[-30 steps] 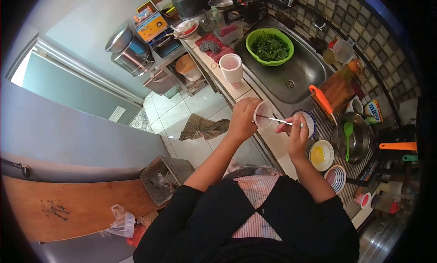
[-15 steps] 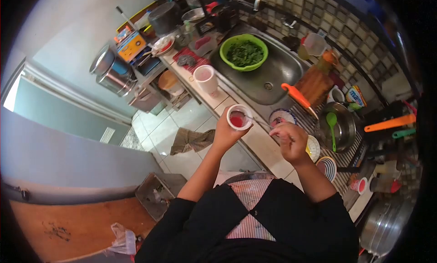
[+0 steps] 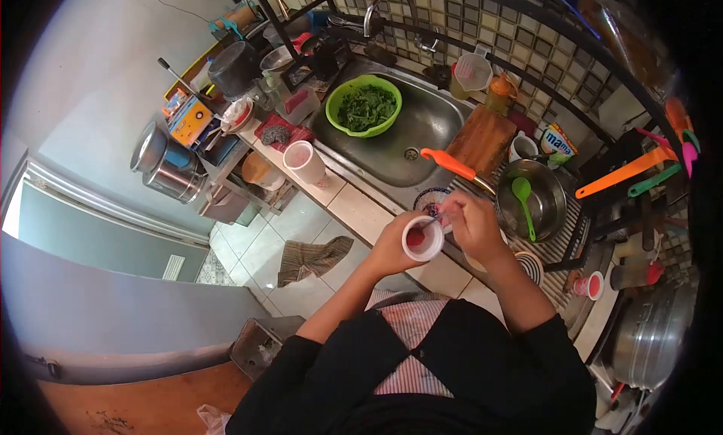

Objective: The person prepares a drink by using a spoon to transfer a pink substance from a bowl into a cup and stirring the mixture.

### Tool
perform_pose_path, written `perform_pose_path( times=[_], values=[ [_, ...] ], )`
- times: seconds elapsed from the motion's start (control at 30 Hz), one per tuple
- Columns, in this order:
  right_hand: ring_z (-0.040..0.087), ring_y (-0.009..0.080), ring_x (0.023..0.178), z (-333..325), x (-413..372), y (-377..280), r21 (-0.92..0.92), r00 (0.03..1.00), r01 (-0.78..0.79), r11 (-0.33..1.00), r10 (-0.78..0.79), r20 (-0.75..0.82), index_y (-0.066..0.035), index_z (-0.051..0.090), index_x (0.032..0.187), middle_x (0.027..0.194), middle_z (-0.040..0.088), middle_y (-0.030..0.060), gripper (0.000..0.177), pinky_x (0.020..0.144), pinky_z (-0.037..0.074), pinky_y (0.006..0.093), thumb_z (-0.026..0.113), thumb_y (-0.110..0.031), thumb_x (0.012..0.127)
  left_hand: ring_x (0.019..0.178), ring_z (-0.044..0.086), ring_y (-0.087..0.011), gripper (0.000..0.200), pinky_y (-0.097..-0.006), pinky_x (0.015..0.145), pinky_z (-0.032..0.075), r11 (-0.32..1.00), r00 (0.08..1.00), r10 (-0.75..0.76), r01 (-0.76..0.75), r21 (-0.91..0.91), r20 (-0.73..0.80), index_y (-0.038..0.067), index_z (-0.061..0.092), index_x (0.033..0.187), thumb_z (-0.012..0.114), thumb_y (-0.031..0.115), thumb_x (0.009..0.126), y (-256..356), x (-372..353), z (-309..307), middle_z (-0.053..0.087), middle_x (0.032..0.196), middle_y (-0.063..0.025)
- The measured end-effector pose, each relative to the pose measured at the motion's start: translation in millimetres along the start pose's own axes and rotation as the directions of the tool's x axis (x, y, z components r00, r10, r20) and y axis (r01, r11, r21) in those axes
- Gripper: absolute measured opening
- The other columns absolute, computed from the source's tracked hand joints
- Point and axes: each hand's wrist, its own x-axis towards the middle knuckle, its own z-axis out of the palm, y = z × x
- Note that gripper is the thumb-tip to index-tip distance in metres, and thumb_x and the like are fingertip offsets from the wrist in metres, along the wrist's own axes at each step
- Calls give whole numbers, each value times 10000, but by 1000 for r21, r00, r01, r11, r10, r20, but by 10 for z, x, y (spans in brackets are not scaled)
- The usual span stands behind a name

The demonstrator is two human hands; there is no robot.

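My left hand is wrapped round a white plastic cup with red content inside, its mouth facing up toward me and tipped a little to the right. My right hand pinches a thin metal utensil, which looks like a spoon, its lower end reaching into the cup. Both hands are over the counter's front edge. Beyond my right hand sits a blue-patterned dish, partly covered. A tall white cup stands on the counter tiles to the left.
A green basin of leafy greens sits in the steel sink. At right are a cutting board, an orange-handled tool, and a steel pan holding a green spoon. A striped cloth lies on the floor.
The cup has tipped, and its red content now shows toward the left side. My hands have come closer together, and the utensil sits steeper in the cup. The camera view has shifted.
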Motion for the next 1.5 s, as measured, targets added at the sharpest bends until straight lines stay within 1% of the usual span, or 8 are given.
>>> perform_pose_path(
  times=[0.13, 0.4, 0.5, 0.73, 0.87, 1.07, 1.2, 1.5],
  values=[
    [640, 212, 618, 226, -208, 81, 316, 956, -243, 917, 282, -84, 25, 591, 889, 742, 642, 134, 176, 610, 516, 303, 526, -120, 963, 955, 620, -244, 640, -331, 852, 488, 994, 946, -109, 106, -25, -306, 43, 551, 1157, 834, 150, 594, -80, -17, -8, 620, 1042, -116],
    [618, 147, 589, -82, 65, 93, -87, 921, 371, 925, -378, -92, 0, 574, 873, 712, 588, 69, 171, 561, 496, 276, 517, -135, 962, 989, 618, -231, 682, -325, 894, 476, 998, 985, -38, 47, -47, 170, 27, 535, 1198, 824, 154, 593, 139, 73, -169, 616, 1084, -117],
    [590, 138, 591, -19, 57, 142, 360, 967, -224, 906, 160, 198, -6, 560, 840, 685, 571, 55, 251, 556, 473, 275, 483, -192, 990, 997, 620, -236, 709, -329, 894, 476, 995, 967, -64, 81, -57, 248, 25, 529, 1216, 835, 178, 595, 140, 76, -112, 616, 1083, -123],
    [583, 136, 587, 97, -90, 165, 43, 970, 236, 971, -232, -77, -5, 565, 850, 700, 577, 79, 250, 559, 473, 292, 518, -214, 977, 924, 602, -145, 592, -299, 846, 487, 970, 984, -178, 176, -168, 3, 50, 555, 1143, 841, 145, 634, 204, 85, 74, 617, 1002, -49],
    [560, 102, 550, 313, 72, 323, 358, 984, -173, 918, 180, 12, -18, 517, 875, 713, 578, 55, 300, 511, 450, 251, 440, -266, 1024, 913, 620, -147, 574, -294, 820, 496, 961, 971, -239, 235, -145, -13, 30, 573, 1133, 838, 165, 642, 91, -1, 119, 651, 995, -80],
    [496, 65, 487, 405, 491, 258, 446, 965, -172, 878, 60, 255, -37, 505, 820, 635, 548, 13, 350, 452, 411, 226, 405, -294, 1036, 854, 571, -101, 517, -276, 769, 479, 688, 773, -433, 616, -384, 464, 41, 569, 1117, 822, 129, 675, 172, 58, -136, 612, 925, -7],
    [480, 67, 443, 481, 755, 99, 353, 863, -364, 862, 169, 477, -47, 502, 816, 597, 534, 15, 360, 411, 396, 226, 399, -316, 1032, 854, 587, -107, 437, -268, 770, 474, 702, 896, -238, 425, -572, 374, 48, 586, 1100, 777, 123, 714, 108, 26, -221, 627, 918, -4],
    [570, 117, 515, 745, 149, 191, 398, 986, -54, 916, 112, -124, -35, 573, 932, 692, 612, 64, 197, 482, 457, 260, 477, -194, 996, 870, 584, -106, 447, -280, 769, 489, 824, 868, -445, 300, -480, -221, 32, 584, 1060, 798, 125, 679, -222, -92, -182, 628, 926, -9]
  ],
)
